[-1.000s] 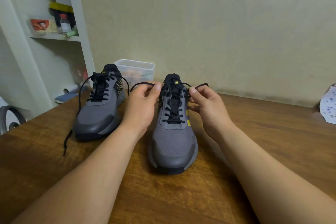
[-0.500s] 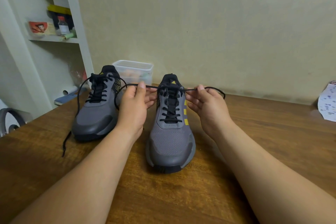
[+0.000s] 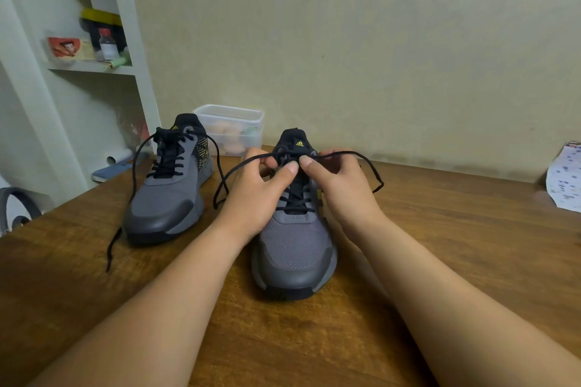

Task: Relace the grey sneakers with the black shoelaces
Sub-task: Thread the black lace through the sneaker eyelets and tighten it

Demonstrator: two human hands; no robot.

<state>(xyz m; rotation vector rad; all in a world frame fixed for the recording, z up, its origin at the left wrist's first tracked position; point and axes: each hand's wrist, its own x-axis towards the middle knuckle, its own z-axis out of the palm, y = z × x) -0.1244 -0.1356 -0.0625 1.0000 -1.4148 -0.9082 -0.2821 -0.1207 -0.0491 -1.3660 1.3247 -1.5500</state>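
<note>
On the wooden table (image 3: 471,245), seen from the head camera, the nearer sneaker (image 3: 295,248) stands with its toe toward the person and its heel toward the wall, so the tongue and the eyelets face up and are easy to reach. Its black shoelace (image 3: 232,173) already crosses through the eyelet rows up to the top, and the two free ends come out at the collar. The left hand (image 3: 254,195) pinches one end between thumb and curled fingers, and the right hand (image 3: 342,188) pinches the other end in the same way. The two thumbs almost meet just above the tongue, and I judge the hands are brought so close because the ends must be crossed there to begin the knot. The rest of each end hangs free, one in a long loop on the left side of the left hand, one over the back of the right hand toward the table. Whether the ends are already crossed under the fingers, I cannot tell. The second sneaker (image 3: 166,198) stands well apart to the left, also laced, and its loose lace (image 3: 135,173) is untied, with one end trailing on the table; it probably waits for its turn. Behind the shoes a plastic box (image 3: 229,122) stands against the wall, a shelf (image 3: 94,67) with small things is on the far left, and a printed paper (image 3: 566,179) lies at the right edge.
</note>
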